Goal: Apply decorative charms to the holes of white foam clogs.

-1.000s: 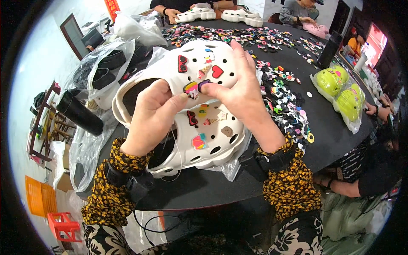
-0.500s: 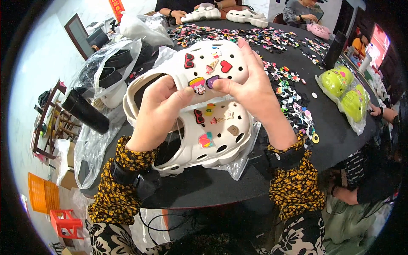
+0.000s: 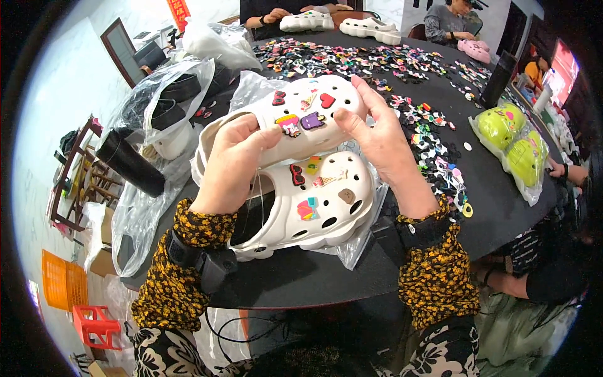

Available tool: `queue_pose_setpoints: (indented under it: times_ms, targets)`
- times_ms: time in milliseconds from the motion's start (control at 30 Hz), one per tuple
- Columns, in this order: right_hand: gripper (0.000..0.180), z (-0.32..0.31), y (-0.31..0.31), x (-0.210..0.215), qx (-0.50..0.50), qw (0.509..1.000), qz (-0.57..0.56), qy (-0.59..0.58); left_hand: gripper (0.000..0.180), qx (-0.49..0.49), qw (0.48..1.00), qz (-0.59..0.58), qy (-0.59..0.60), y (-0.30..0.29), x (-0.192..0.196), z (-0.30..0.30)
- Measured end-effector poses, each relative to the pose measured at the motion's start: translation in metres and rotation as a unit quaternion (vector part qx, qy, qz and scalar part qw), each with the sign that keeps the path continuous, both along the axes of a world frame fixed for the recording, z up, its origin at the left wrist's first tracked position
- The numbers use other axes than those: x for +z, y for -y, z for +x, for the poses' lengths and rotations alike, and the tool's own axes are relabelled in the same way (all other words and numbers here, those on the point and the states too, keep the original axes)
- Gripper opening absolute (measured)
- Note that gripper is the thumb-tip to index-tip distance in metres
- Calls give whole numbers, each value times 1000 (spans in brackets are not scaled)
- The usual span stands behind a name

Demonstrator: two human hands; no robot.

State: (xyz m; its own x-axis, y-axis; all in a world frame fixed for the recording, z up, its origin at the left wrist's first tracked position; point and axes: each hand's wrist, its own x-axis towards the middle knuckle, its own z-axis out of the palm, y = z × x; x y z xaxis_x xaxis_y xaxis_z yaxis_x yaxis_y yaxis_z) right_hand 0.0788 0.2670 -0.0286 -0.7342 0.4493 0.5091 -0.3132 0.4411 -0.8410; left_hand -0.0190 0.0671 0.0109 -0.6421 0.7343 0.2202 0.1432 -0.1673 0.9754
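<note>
Between my two hands a white clog (image 3: 276,100) is held up, its toe pointing right. My left hand (image 3: 235,154) grips it near the opening, thumb beside a pink and yellow charm (image 3: 288,125). My right hand (image 3: 386,135) clasps the toe end, fingers behind and thumb on the front. A purple popsicle charm (image 3: 311,121), a red heart charm (image 3: 327,100), an ice cream cone charm and red sunglasses (image 3: 279,98) sit on its upper. Below, a second white clog (image 3: 314,207) with several charms lies on clear plastic on the table.
Many loose colourful charms (image 3: 433,151) cover the black table (image 3: 308,283) beyond and to the right. Bagged lime-green clogs (image 3: 526,157) lie at the right. A black cylinder (image 3: 130,164) and plastic bags (image 3: 182,107) stand left. Other people sit around, with white clogs (image 3: 370,29) at the far side.
The held clog has tipped and dropped slightly. My right thumb has moved off the purple popsicle charm toward the toe, so the charm now shows fully.
</note>
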Motion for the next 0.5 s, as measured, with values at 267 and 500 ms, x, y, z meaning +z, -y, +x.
queue_pose_setpoints:
  times_ms: [267, 500]
  targets:
    - [77, -5, 0, -8, -37, 999, 18, -21, 29, -4, 1000, -4, 29, 0, 1, 5]
    - [70, -10, -5, -17, -16, 999, -36, -26, 28, -21, 1000, -3, 12, 1, 1, 5]
